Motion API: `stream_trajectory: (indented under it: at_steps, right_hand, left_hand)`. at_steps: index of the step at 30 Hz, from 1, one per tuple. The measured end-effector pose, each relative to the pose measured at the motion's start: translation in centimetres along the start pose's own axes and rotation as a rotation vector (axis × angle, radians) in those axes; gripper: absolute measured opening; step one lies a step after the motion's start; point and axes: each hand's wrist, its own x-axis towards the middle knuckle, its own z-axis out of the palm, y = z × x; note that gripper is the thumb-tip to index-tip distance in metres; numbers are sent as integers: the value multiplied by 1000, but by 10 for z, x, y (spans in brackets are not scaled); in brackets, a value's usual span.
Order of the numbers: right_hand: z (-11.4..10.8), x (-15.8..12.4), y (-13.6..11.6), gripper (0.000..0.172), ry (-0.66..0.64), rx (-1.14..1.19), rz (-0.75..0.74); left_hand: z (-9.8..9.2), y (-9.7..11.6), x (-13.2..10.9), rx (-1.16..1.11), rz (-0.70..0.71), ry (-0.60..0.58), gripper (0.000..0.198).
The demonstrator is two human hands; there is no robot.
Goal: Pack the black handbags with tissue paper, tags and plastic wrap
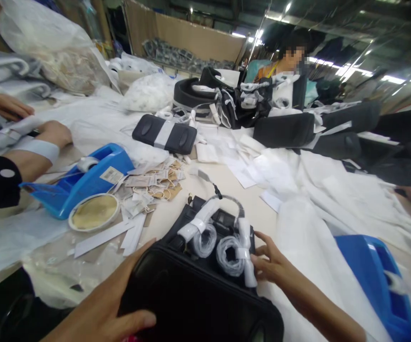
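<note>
A black handbag (198, 294) is tilted in front of me at the bottom of the view. White wrapping covers parts of its handle (200, 221), and clear plastic is coiled (230, 256) on top of it. My left hand (115, 294) grips the bag's left side, with the thumb on the near face and the other fingers partly hidden. At the bag's right edge, the bent fingers of my right hand (271, 261) hold its side near the wrapped handle end. A grey strip-like tag (203, 175) sticks up beyond the handle.
To the left stand a blue tape dispenser (84, 175), a round tub of yellowish paste (94, 212) and a pile of tags (152, 183). Another blue dispenser (376, 285) is at right. Black bags (234, 95) crowd the back. Co-workers' hands (9, 107) show at both sides.
</note>
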Motion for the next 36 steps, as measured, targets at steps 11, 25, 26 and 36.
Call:
stream_trajectory:
  at_steps: [11,25,26,36]
  right_hand:
    - [-10,66,-39,81,71,-123,-63]
    - [-10,-4,-8,49,63,365,-366]
    - [-6,-6,-7,47,58,377,-409]
    - [18,-5,-4,63,255,298,-456]
  left_hand:
    - [6,42,60,-117,24,-72,84]
    - [11,34,95,-520,-4,-14,82]
    - [14,38,96,-549,-6,-14,80]
    - [36,41,111,-404,7,183,69]
